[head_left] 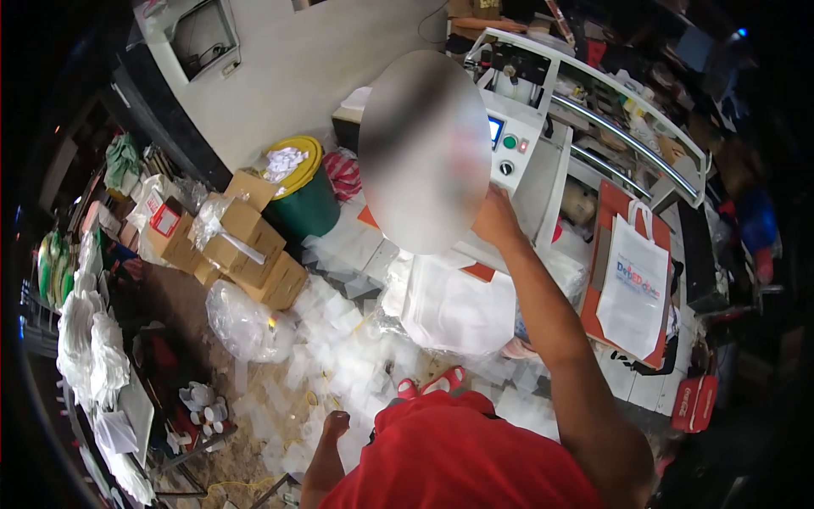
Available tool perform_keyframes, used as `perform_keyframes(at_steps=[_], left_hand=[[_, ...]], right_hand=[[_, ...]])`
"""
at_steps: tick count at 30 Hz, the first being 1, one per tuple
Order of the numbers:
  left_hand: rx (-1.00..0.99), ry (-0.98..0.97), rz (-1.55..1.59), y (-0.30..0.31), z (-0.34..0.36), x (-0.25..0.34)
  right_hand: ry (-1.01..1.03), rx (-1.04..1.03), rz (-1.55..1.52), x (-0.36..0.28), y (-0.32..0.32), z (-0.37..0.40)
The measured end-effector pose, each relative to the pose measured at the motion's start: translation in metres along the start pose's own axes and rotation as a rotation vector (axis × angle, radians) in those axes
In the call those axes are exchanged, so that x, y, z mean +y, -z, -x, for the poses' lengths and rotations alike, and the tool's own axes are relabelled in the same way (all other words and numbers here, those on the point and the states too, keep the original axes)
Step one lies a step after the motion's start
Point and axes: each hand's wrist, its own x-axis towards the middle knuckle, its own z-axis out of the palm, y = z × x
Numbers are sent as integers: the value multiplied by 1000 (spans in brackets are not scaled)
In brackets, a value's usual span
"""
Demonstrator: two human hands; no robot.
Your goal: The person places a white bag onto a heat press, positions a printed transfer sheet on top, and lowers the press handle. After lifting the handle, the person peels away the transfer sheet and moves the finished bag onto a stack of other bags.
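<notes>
My right hand (496, 219) reaches forward to the front of a white machine (530, 119) with a small screen, a green button and a black knob. Its fingers look curled closed, but a blurred oval covers part of them, and what they hold cannot be made out. My left hand (337, 423) hangs low at my side, closed, with nothing visible in it. Below the machine lies a stack of white bags (458, 305). To the right, a white bag with printed lettering (634, 284) rests flat on an orange-red board (598, 246).
Cardboard boxes (242, 242) and a dark green bin with a yellow rim (314, 208) stand at the left. White sheets (331, 339) litter the floor. A red box (695, 403) is at the lower right. Another person's arm (487, 24) shows at the top.
</notes>
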Motion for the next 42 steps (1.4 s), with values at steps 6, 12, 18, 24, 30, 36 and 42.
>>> perform_keyframes(at_steps=[6,12,18,24,30,36,42], left_hand=[[67,-296,-258,18,21,-21],[-90,6,88,0,32,-28],[-471,-34,-211,-27,7,22],[-42,168,488,-68,54,202],[-48,-198,171,-124,87,303],[-70,-130,44,-154,106,299],[-53,45,196,-140,104,297]], right_hand=[[-32,-91,-21,-17,4,-9],[-189,389,-327,11,79,100],[-574,465,-157,161,129,276],[-670,320,23,296,153,356],[-577,98,48,340,135,343],[-510,58,181,362,122,338],[-607,485,244,486,190,423]])
